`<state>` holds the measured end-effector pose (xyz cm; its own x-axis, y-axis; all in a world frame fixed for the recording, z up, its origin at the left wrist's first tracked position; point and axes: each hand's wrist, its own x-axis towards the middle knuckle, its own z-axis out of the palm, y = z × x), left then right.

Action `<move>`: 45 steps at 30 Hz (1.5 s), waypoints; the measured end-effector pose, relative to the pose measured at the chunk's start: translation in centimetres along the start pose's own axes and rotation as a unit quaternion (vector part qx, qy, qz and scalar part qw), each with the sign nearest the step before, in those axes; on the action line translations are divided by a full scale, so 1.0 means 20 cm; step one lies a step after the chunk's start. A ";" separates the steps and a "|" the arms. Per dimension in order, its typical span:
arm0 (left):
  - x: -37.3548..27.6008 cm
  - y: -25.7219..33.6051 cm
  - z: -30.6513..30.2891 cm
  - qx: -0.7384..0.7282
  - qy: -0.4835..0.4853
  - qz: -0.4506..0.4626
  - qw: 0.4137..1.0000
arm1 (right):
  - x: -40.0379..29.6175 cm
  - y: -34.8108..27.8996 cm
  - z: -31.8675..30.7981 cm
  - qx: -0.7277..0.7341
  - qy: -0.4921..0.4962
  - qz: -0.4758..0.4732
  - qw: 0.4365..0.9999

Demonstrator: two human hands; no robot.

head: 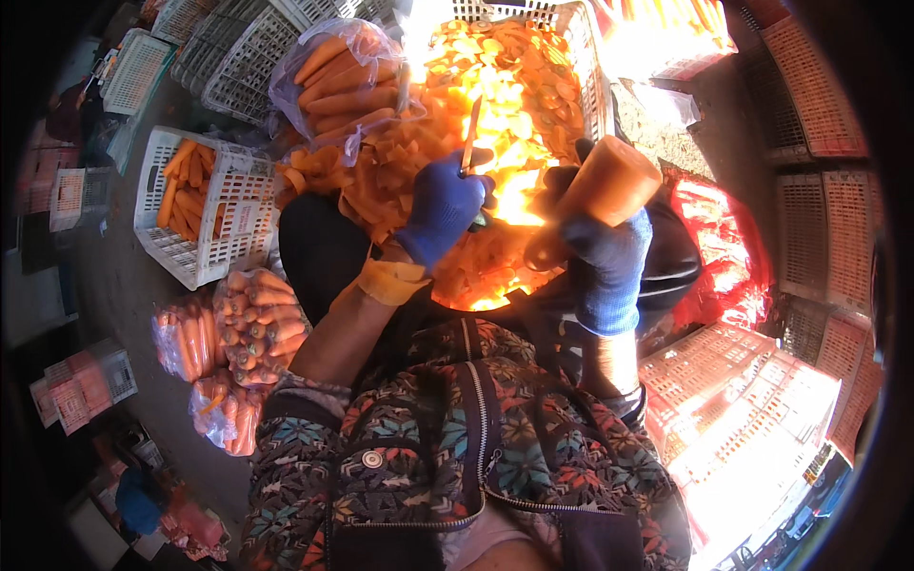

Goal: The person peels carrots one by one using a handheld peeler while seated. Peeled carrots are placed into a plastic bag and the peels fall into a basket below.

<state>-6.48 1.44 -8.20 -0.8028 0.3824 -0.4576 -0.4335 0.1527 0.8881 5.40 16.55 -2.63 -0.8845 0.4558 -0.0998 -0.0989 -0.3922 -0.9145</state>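
My left hand (446,203), in a blue knitted glove, is closed around a thin-bladed tool, seemingly a knife (471,135), whose blade points away from me. My right hand (603,250), in a blue glove with dark palm and fingers, grips a thick carrot (613,180) with a flat cut end facing up and right. The two hands are apart, above a heap of orange carrot peelings (385,175) between my knees. Beyond them, carrot slices and ends (557,89) fill a white plastic crate (596,71). Glare hides part of the heap.
A clear plastic bag of carrots (346,93) lies at the upper left. A white crate (243,207) holding carrots stands to the left, above several bagged carrots (260,321). Red plastic sacking (721,250) and stacked crates (714,371) are at the right.
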 end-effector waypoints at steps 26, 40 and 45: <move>-0.07 0.25 -0.02 -0.101 -0.073 0.141 0.982 | -0.06 0.05 -0.10 0.099 0.003 0.087 0.991; -0.21 0.29 -0.07 0.060 -0.151 0.274 0.948 | -0.07 0.17 -0.01 0.356 -0.025 0.294 0.887; -0.48 0.33 -0.01 -0.068 -0.238 0.084 0.965 | -0.04 0.17 -0.02 0.295 0.060 0.298 0.906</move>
<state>-1.59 -1.38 2.05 -0.6018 0.7714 -0.2066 -0.3889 -0.0572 0.9195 5.92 15.09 -5.88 -0.8084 0.0934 -0.5811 0.1206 -0.9401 -0.3189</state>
